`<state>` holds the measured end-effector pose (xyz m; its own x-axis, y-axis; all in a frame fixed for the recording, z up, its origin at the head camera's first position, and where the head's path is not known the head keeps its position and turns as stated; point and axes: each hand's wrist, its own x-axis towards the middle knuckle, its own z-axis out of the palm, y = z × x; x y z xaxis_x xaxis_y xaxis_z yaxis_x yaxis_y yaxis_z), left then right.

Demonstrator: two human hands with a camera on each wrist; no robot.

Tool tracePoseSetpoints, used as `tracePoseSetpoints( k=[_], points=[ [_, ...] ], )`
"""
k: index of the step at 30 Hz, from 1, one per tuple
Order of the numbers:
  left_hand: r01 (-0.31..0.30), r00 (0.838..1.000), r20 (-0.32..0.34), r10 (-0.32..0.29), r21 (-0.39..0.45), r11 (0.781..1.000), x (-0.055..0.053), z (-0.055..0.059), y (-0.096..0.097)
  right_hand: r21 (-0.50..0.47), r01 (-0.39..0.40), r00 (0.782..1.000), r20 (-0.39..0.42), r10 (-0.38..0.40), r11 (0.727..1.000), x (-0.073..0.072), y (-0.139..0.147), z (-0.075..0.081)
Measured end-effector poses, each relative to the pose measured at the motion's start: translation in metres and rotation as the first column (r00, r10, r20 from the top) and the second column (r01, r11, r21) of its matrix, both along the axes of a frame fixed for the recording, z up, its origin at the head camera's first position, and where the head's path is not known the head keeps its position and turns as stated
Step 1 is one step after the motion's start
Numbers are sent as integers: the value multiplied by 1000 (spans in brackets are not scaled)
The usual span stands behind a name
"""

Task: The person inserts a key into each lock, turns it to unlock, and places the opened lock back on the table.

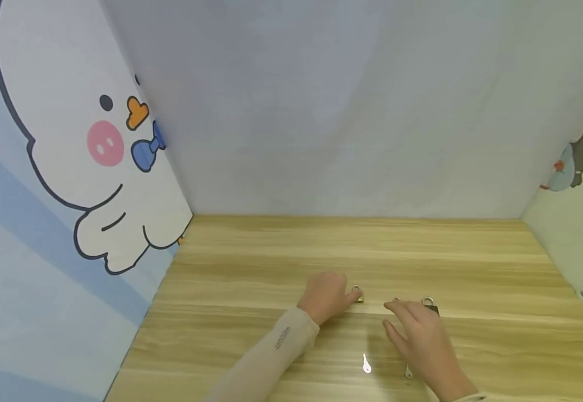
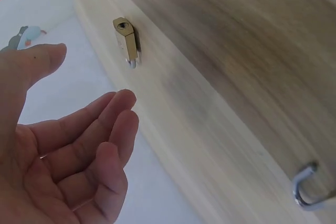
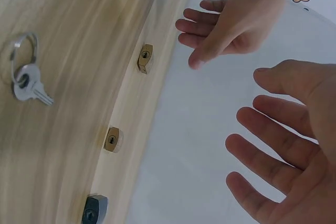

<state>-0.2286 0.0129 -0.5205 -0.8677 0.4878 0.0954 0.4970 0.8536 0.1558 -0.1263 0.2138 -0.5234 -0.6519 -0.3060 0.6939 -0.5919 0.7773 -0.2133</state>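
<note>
My left hand [image 1: 325, 296] hovers beside a small brass padlock [image 1: 360, 300], its thumb overlapping the lock in the head view. In the left wrist view that hand [image 2: 68, 166] has loosely bent fingers and holds nothing. My right hand [image 1: 425, 340] is held over the table to the right, fingers spread and empty in the right wrist view. Close by it stands a black padlock [image 1: 430, 307], partly hidden by the hand. Between them in the right wrist view is a second brass padlock [image 3: 112, 140], its keyhole facing the camera.
One shiny key [image 1: 366, 364] lies on the wood-grain table [image 1: 251, 251] in front of the locks. Another key [image 1: 408, 372] is partly covered by the right hand. A key on a ring [image 3: 31, 85] shows in the right wrist view. Printed panels [image 1: 55, 111] wall the table's sides.
</note>
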Motion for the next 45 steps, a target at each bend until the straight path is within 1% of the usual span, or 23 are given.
tracePoseSetpoints(
  k=[5, 7, 10, 13, 16, 20, 25, 28, 30, 32, 34, 35, 37, 40, 42, 45],
  points=[
    [-14, 997, 70, 17, -38, 999, -6, -4, 10, 23, 8, 999, 45, -9, 1000, 4, -1, -2],
    [-28, 995, 98, 33, -51, 998, -8, -5, 14, 30, 1, 998, 55, -3, 1000, 5, -2, -3],
    [-42, 986, 157, 54, -84, 996, -13, -6, 19, 33, -12, 999, 48, 10, 999, 6, -5, -4],
    [-53, 978, 192, 76, -125, 991, -18, -9, 23, 30, -13, 999, 49, 11, 999, 8, -10, -8],
    [-69, 971, 215, 102, -155, 986, -21, -13, 23, 32, -2, 997, 73, -1, 999, 12, -16, -12],
    [-94, 960, 249, 132, -159, 983, -25, -18, 22, 49, 20, 994, 111, -26, 999, 17, -21, -18],
    [-89, 949, 289, 122, -124, 988, -29, -17, 22, 63, 55, 988, 143, -63, 996, 23, -25, -23],
    [-92, 944, 308, 121, -109, 990, -31, -17, 23, 76, 80, 978, 187, -93, 994, 25, -27, -24],
    [-98, 940, 316, 127, -107, 989, -32, -17, 23, 92, 97, 967, 227, -115, 991, 26, -28, -24],
    [-106, 937, 321, 134, -103, 989, -33, -16, 24, 115, 112, 950, 279, -140, 987, 28, -29, -23],
    [-107, 938, 323, 129, -86, 991, -33, -12, 25, 142, 122, 922, 349, -165, 982, 28, -31, -22],
    [-103, 939, 321, 123, -80, 991, -33, -10, 25, 156, 126, 903, 392, -178, 980, 29, -32, -21],
    [-90, 942, 319, 106, -64, 994, -33, -3, 25, 174, 133, 855, 477, -201, 976, 30, -32, -20],
    [-58, 949, 307, 75, -66, 996, -31, 9, 25, 181, 145, 788, 574, -225, 973, 30, -33, -21],
    [-44, 950, 306, 64, -72, 996, -29, 17, 25, 176, 162, 756, 610, -236, 971, 30, -34, -22],
    [-35, 953, 297, 59, -85, 996, -24, 27, 20, 170, 175, 722, 647, -244, 970, 29, -38, -24]
  ],
)
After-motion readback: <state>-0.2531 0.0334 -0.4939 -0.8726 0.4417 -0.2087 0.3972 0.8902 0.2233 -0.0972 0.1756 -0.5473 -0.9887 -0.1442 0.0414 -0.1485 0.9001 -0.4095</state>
